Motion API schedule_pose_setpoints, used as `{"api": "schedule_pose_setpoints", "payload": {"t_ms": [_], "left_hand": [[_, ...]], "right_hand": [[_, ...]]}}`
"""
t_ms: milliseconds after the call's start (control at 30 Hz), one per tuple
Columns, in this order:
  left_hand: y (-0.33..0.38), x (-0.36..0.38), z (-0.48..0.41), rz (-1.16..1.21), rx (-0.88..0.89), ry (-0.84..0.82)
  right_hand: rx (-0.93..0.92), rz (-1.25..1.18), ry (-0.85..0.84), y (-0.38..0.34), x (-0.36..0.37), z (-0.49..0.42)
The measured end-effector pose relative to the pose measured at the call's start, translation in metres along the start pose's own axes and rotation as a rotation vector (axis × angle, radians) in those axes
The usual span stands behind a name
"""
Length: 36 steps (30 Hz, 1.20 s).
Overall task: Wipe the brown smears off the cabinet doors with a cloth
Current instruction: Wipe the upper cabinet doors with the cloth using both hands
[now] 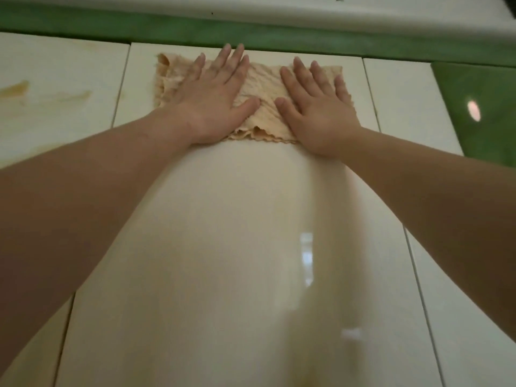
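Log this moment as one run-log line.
left hand flat on cloth | right hand flat on cloth | middle door | brown smears on left door

- The left hand (pixel 208 103) lies flat, palm down, its fingers (pixel 223 61) straight and spread a little, thumb angled toward the other hand.
- The right hand (pixel 321 113) lies flat the same way, fingers straight, thumb pointing inward.
- The two thumbs are near each other but apart.
- Both bare forearms reach forward from the lower corners, converging toward the hands.
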<state>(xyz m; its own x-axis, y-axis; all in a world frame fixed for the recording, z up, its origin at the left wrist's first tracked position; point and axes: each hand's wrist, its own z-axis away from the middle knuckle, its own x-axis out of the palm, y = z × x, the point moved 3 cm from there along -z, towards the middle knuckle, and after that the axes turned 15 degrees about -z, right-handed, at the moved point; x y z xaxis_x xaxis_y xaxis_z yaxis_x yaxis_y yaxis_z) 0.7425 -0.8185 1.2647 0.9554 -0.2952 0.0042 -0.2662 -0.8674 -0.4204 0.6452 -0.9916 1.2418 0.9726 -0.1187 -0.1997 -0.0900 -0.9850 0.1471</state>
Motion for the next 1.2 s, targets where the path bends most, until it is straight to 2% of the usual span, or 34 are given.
{"api": "schedule_pose_setpoints", "payload": {"t_ms": [200,567,800,1200], "left_hand": [[0.033,-0.006,0.016,0.03,0.046,0.009],[0.084,-0.011,0.072,0.059,0.238,0.092],[0.106,-0.011,0.123,0.098,0.203,0.044],[0.19,-0.025,0.283,0.213,0.11,-0.053]], "right_hand": [[0.051,-0.013,0.018,0.015,-0.002,0.036],[0.082,0.007,0.02,0.031,0.0,0.117],[0.056,0.003,-0.002,0.02,0.009,0.174],[-0.021,0.058,-0.041,0.0,0.034,0.328]]}}
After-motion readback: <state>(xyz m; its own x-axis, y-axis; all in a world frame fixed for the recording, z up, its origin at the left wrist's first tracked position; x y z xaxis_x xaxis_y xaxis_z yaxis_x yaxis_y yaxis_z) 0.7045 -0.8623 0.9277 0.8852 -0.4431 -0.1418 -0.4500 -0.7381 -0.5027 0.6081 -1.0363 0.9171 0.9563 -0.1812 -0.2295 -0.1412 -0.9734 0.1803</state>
